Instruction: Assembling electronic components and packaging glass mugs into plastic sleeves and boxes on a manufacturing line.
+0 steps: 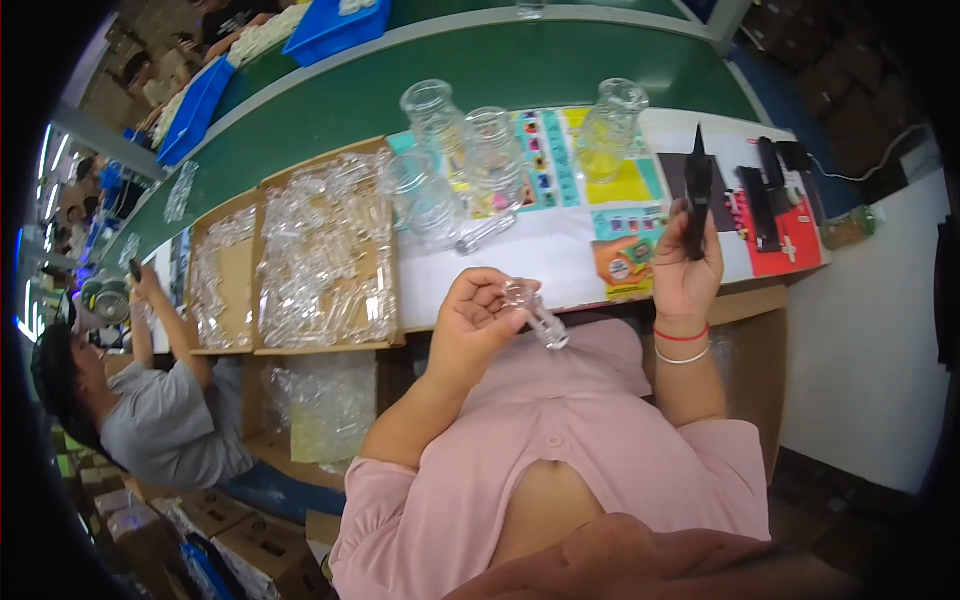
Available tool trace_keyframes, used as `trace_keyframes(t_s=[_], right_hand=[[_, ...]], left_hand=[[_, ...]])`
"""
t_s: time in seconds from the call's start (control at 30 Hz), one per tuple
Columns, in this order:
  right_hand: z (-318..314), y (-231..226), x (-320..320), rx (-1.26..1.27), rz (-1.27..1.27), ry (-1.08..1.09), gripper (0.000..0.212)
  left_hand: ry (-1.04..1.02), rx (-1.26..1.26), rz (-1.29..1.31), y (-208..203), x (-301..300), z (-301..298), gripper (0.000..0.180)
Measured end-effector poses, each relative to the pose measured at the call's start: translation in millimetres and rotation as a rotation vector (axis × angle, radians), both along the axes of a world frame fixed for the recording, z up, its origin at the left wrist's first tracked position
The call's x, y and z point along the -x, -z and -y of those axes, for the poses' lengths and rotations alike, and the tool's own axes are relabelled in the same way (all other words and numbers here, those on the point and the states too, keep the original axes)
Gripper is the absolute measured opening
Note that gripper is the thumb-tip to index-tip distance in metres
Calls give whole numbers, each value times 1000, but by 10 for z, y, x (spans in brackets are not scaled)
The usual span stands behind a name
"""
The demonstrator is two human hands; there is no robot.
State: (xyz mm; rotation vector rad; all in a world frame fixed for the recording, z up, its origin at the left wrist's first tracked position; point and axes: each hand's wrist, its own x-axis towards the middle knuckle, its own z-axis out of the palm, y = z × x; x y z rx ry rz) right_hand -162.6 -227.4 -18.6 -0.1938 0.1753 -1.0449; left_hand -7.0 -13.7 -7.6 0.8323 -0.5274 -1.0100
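In the head view, the larger cardboard tray [396, 305] is lying full of clear glass pieces [325, 240], and everything else is taking its place from it. To the right of the tray's near edge, the left hand [478, 328] is pinching a small clear glass piece [546, 325] between thumb and fingers, its free end pointing rightward, away from the tray. Farther right of the tray, the raised right hand [690, 275] is gripping a black pointed tool [697, 190], its tip pointing up; the tool is showing mostly edge-on, so its exact kind is hard to tell. Beyond the tray's right wall, three large glass vessels [495, 150] are standing close together, and a fourth [603, 140] is standing well apart from them. While the hands are working, good practice would seem to be holding the glass lightly but securely, since smooth glass is probably slipping easily, and keeping the tool's point clear of the fingers and of the vessels standing to the tray's right.
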Motion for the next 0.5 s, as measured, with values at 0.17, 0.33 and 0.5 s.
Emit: trace_keyframes(t_s=[0.17, 0.33, 0.5], right_hand=[[473, 106, 250, 48, 31, -11, 26], [1133, 210, 362, 581, -689, 395, 30], [1632, 534, 389, 874, -1338, 535, 27]], left_hand=[[96, -50, -362, 73, 44, 134, 34], [115, -168, -421, 140, 111, 256, 27], [103, -209, -429, 201, 169, 319, 22]])
